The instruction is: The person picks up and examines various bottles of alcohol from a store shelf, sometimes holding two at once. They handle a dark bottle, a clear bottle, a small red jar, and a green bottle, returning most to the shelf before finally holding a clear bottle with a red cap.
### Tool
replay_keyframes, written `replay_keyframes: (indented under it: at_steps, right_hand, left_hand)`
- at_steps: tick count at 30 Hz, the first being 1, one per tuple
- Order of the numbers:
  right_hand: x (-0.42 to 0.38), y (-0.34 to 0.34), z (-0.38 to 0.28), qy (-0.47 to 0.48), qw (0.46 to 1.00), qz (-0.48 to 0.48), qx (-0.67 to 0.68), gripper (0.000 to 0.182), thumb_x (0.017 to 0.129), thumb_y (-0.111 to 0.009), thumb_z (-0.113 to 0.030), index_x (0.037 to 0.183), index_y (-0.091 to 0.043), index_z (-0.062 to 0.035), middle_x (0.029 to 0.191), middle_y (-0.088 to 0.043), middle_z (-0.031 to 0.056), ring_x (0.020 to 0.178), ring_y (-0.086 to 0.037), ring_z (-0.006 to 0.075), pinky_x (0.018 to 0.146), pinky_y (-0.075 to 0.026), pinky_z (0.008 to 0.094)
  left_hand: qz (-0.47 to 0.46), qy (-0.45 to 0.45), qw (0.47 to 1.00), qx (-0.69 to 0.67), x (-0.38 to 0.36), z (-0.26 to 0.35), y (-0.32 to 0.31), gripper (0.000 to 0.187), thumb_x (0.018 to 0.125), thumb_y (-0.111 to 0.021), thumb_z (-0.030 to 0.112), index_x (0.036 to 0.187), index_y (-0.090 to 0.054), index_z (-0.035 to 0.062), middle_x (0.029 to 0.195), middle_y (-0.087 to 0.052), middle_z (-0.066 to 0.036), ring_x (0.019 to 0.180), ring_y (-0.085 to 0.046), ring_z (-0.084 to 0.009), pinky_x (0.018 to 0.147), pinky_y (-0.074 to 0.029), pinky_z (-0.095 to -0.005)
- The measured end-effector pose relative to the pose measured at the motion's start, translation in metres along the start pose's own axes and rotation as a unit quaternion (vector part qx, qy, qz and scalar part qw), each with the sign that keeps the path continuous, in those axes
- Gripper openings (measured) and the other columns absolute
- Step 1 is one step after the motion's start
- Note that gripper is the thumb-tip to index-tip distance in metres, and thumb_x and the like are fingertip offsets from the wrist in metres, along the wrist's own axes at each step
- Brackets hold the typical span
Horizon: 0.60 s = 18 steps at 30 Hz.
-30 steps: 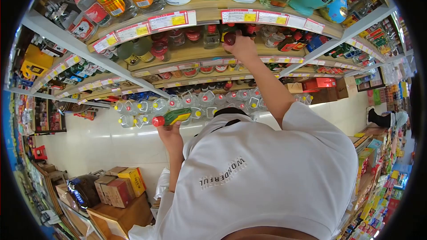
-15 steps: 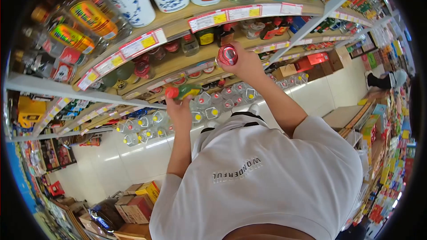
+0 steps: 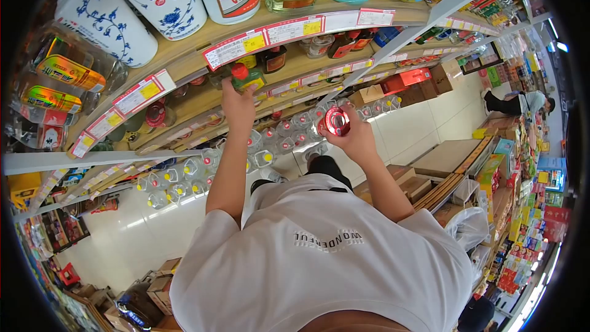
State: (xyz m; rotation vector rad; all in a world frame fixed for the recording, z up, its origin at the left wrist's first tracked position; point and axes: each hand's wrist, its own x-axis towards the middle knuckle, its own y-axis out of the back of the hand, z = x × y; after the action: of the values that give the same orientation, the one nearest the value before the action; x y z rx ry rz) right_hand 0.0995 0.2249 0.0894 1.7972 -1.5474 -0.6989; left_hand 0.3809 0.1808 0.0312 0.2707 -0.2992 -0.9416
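Note:
My left hand (image 3: 239, 103) is closed around a small green bottle with a red cap (image 3: 253, 77) and a yellow label, at the edge of the second shelf (image 3: 294, 76). Beside that bottle on the shelf stands a dark bottle (image 3: 273, 59). Lower and to the right, my right hand (image 3: 359, 139) grips a clear bottle with a round red top (image 3: 335, 122), seen from above. It is held in front of the shelves, over the floor. The fingers hide part of each bottle.
White bottles with blue flowers (image 3: 163, 0) line the top shelf above price tags (image 3: 236, 48). Several large clear jugs with yellow or red caps (image 3: 264, 157) stand on the floor. Cardboard boxes (image 3: 424, 187) are stacked behind at right. Another person (image 3: 522, 104) is farther along the aisle.
My left hand has moved up to the second shelf with the green bottle. My right hand has come down and away from the shelf with the red-topped bottle. The view has shifted.

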Motion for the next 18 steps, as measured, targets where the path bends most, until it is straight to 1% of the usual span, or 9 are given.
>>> replay_keyframes:
  at_steps: [3,6,9,10,13,14,17,18]
  right_hand:
    - [0.006,-0.002,0.013,0.024,1.0,-0.001,0.019,0.073,0.068,-0.084,-0.047,0.12,-0.057,-0.0037,0.082,-0.071,0.018,0.074,-0.071,0.0359,0.068,-0.057,0.0433]
    - [0.019,-0.005,0.027,0.041,0.998,-0.046,0.0,0.076,0.067,-0.084,-0.048,0.122,-0.056,-0.0031,0.085,-0.071,0.0189,0.074,-0.071,0.0364,0.069,-0.057,0.0437]
    - [0.029,-0.009,0.024,0.033,0.997,-0.064,-0.003,0.073,0.068,-0.086,-0.038,0.124,-0.057,-0.0014,0.095,-0.071,0.0203,0.084,-0.072,0.0324,0.075,-0.057,0.0386]
    - [0.032,-0.011,0.02,0.028,0.997,-0.067,0.012,0.074,0.067,-0.085,-0.038,0.125,-0.056,-0.0027,0.096,-0.071,0.0198,0.086,-0.071,0.0337,0.076,-0.057,0.0408]
    - [0.04,-0.017,0.019,0.086,0.995,-0.055,-0.003,0.077,0.068,-0.083,-0.05,0.123,-0.056,-0.0033,0.087,-0.071,0.0195,0.077,-0.071,0.037,0.068,-0.057,0.0442]
    - [0.041,-0.018,0.018,0.086,0.994,-0.061,0.018,0.076,0.068,-0.083,-0.05,0.122,-0.057,-0.0038,0.087,-0.07,0.0196,0.077,-0.07,0.0369,0.068,-0.057,0.0438]
    - [0.043,-0.023,0.017,0.138,0.988,-0.055,0.027,0.075,0.069,-0.083,-0.05,0.122,-0.057,-0.0045,0.09,-0.071,0.0184,0.077,-0.07,0.0367,0.069,-0.057,0.0432]
    - [0.045,-0.021,0.017,0.117,0.988,-0.099,0.017,0.073,0.069,-0.082,-0.049,0.123,-0.057,-0.006,0.095,-0.071,0.0169,0.08,-0.07,0.0364,0.071,-0.057,0.0433]
  left_hand:
    - [0.022,-0.012,1.0,0.012,0.003,0.002,-0.014,0.049,0.08,-0.077,0.012,0.119,-0.05,-0.0023,0.105,-0.066,-0.025,0.101,-0.062,-0.0437,0.085,-0.048,-0.0463]
    - [0.058,-0.03,0.997,0.041,0.009,-0.003,-0.027,0.049,0.081,-0.076,0.01,0.119,-0.049,-0.0035,0.108,-0.064,-0.027,0.103,-0.061,-0.045,0.085,-0.047,-0.0472]
    - [0.059,-0.039,0.996,0.052,0.01,-0.01,-0.034,0.048,0.082,-0.074,0.009,0.12,-0.048,-0.005,0.11,-0.062,-0.029,0.103,-0.059,-0.0481,0.084,-0.047,-0.0487]
    - [0.059,-0.039,0.996,0.052,0.01,-0.01,-0.035,0.049,0.082,-0.074,0.009,0.12,-0.048,-0.005,0.11,-0.062,-0.029,0.103,-0.059,-0.0487,0.084,-0.047,-0.0492]
    - [0.059,-0.027,0.997,0.051,0.011,-0.007,-0.037,0.049,0.082,-0.075,0.011,0.12,-0.048,-0.005,0.109,-0.061,-0.03,0.103,-0.057,-0.0499,0.084,-0.047,-0.0499]
    - [0.057,-0.02,0.997,0.051,0.011,-0.006,-0.038,0.049,0.082,-0.075,0.011,0.12,-0.048,-0.0049,0.109,-0.061,-0.03,0.103,-0.057,-0.0502,0.084,-0.046,-0.05]
    - [0.067,-0.021,0.995,0.065,0.011,-0.009,-0.042,0.048,0.083,-0.074,0.012,0.12,-0.047,-0.0048,0.11,-0.06,-0.03,0.104,-0.057,-0.0502,0.085,-0.046,-0.0505]
    - [0.072,-0.012,0.995,0.064,0.01,-0.008,-0.043,0.051,0.083,-0.075,0.012,0.122,-0.047,-0.004,0.112,-0.06,-0.03,0.105,-0.057,-0.0491,0.086,-0.046,-0.0497]
